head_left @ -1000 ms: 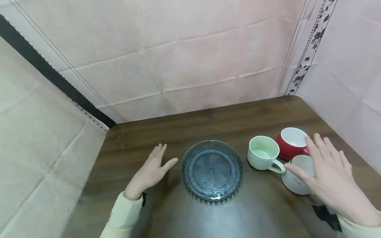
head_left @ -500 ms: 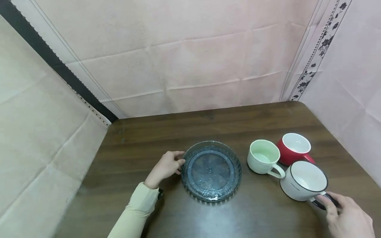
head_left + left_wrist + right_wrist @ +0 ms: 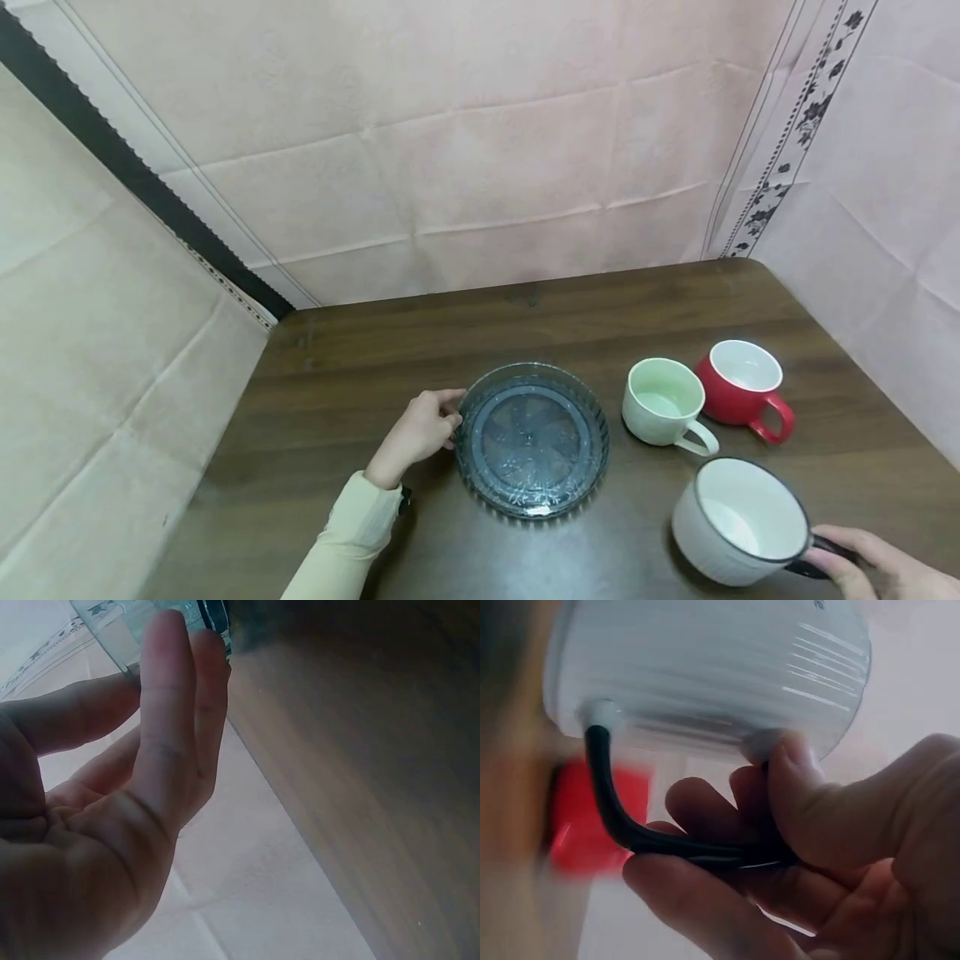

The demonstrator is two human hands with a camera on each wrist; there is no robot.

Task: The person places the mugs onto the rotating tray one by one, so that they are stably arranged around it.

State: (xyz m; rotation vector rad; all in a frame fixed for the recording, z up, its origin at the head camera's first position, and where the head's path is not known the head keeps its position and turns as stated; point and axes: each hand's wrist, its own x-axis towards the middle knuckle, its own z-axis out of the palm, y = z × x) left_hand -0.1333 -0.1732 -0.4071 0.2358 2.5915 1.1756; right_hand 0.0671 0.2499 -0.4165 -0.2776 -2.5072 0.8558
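In the head view, my left hand (image 3: 416, 429) pinches the left rim of a round, clear bluish glass dish (image 3: 531, 442), which sits on the table. The left wrist view shows my thumb and fingers at the edge of that glass (image 3: 116, 634). My right hand (image 3: 877, 562) grips the black handle (image 3: 667, 844) of a white mug (image 3: 712, 533) with a dark rim. The mug appears raised a little above the table at the front right. Behind it stand a pale green mug (image 3: 652, 417) and a red mug (image 3: 723, 396), side by side.
The dark wooden table (image 3: 360, 358) ends at a far edge against pale cloth hangings (image 3: 487, 167). Another hanging (image 3: 885, 208) borders the right side. The red mug's handle (image 3: 780, 421) points to the front right.
My left hand moved right and took hold of the glass dish's rim. My right hand took the white mug by its handle and drew it toward me, away from the other mugs.
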